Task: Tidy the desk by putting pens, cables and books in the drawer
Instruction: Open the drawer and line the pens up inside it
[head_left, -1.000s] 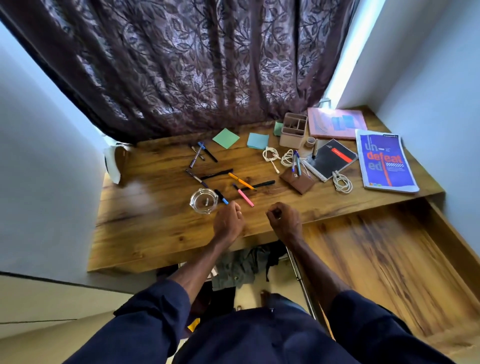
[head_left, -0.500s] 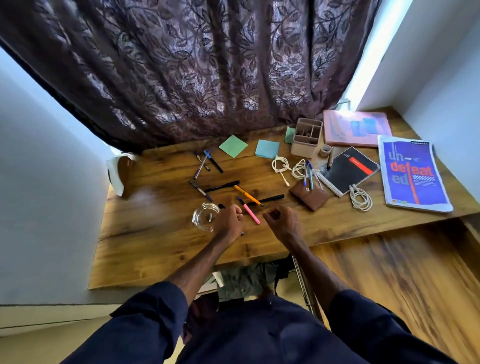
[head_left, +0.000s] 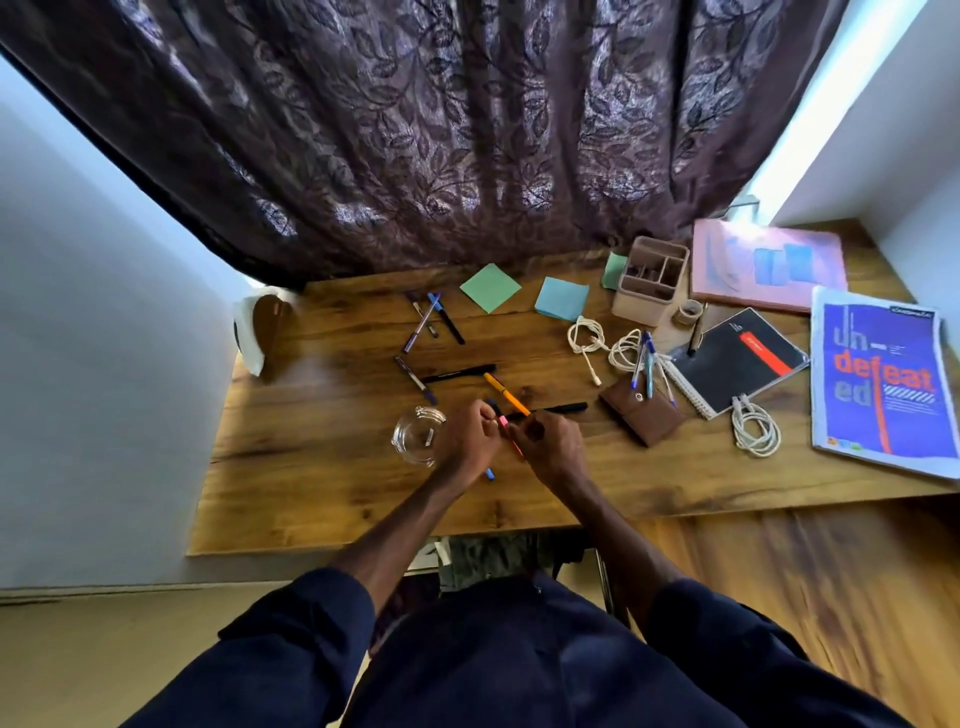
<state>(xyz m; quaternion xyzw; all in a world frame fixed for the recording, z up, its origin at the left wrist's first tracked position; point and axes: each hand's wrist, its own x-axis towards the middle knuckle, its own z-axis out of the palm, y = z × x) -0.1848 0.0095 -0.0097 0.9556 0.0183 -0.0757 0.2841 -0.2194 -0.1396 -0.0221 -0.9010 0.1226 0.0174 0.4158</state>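
Head view showed the person's right hand with curled fingers pinching a slim pink plastic pen near the front middle of the brown wooden desk. The left hand, close against it, lay curled over a blue-tipped dark pen; whether it really gripped that pen could not be told. A slim orange pen and a long black pen lay just beyond the knuckles, and a round clear glass ashtray sat just beside the left hand. A coiled white cable and a blue-covered book waited well to the right. No drawer showed.

The step looked like gathering pens, barely begun. It seemed best to lift the pink pen clear, lay it parallel with the blue-tipped one in a single fist, then sweep in the orange and black pens, keeping the left wrist off the ashtray so it was not knocked.
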